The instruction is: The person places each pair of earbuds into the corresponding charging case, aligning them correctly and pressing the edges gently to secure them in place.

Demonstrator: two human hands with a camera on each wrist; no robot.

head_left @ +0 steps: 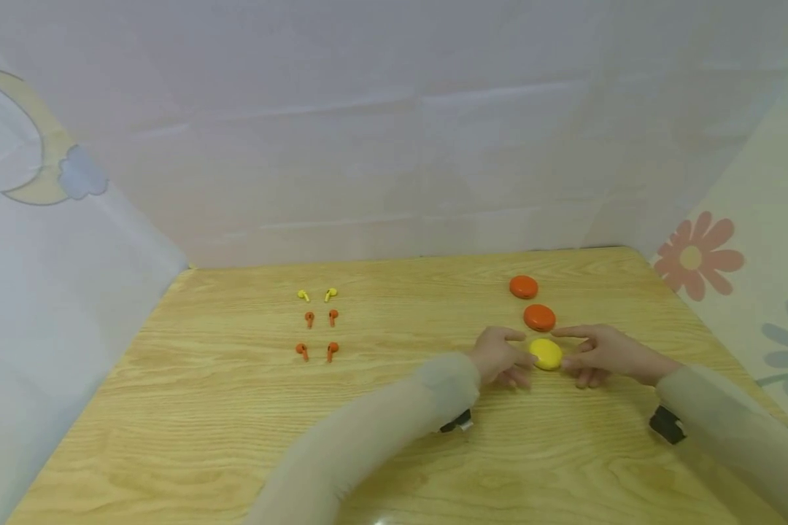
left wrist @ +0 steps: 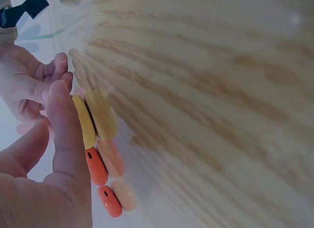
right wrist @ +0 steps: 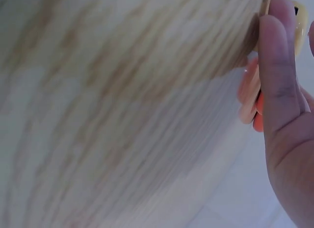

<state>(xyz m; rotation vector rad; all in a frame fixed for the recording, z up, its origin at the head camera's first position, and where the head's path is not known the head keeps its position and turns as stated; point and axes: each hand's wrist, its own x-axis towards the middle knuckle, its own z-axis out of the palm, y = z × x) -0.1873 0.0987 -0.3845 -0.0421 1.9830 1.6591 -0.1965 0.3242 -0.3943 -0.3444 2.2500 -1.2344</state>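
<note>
On the right part of the table lies a round yellow earbud case [head_left: 546,354], its lid down. My left hand [head_left: 503,357] is at its left side, with the thumb and a finger apart in the left wrist view. My right hand [head_left: 607,357] is at its right side, index finger stretched past the far edge and the other fingers bent. Fingertips of both hands come up to the case; whether they touch it I cannot tell. Neither hand grips it. Just behind sit two round orange earbud cases, a nearer one [head_left: 540,317] and a farther one [head_left: 523,286].
Left of centre, loose earbuds lie in paired rows: a yellow earbud [head_left: 330,294] with its mate at the back, then orange earbuds, among them one in front [head_left: 332,351]. Cloth-covered walls [head_left: 368,182] stand behind and beside the wooden table [head_left: 236,437].
</note>
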